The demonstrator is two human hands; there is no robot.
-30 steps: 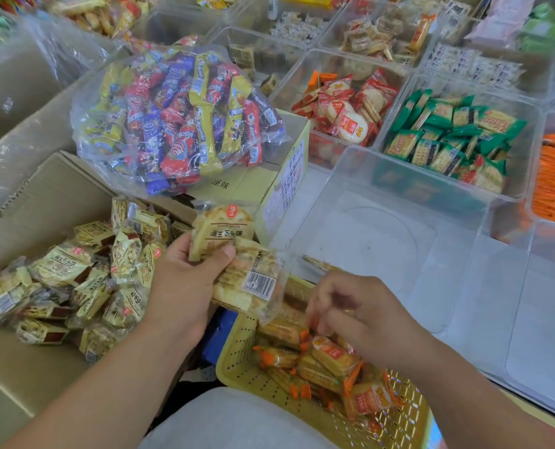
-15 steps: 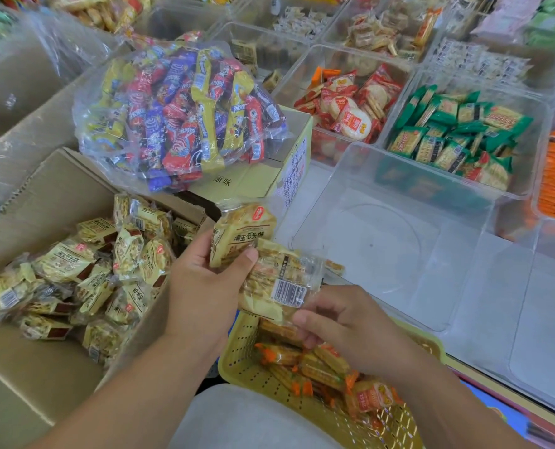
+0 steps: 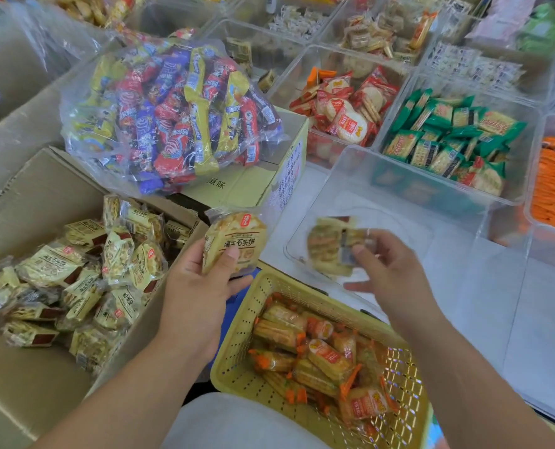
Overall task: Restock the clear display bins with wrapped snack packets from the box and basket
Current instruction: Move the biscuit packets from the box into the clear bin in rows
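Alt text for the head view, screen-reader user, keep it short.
A person's left hand grips a cream wrapped biscuit packet while the right hand pinches a second, motion-blurred packet at the empty clear plastic bin. Below sit a brown cardboard box of matching packets and a yellow perforated basket of orange-wrapped snacks.

the packet (image 3: 234,243) in the left hand (image 3: 201,293) reads 海玉石头饼, the closed carton (image 3: 237,186) 原味.
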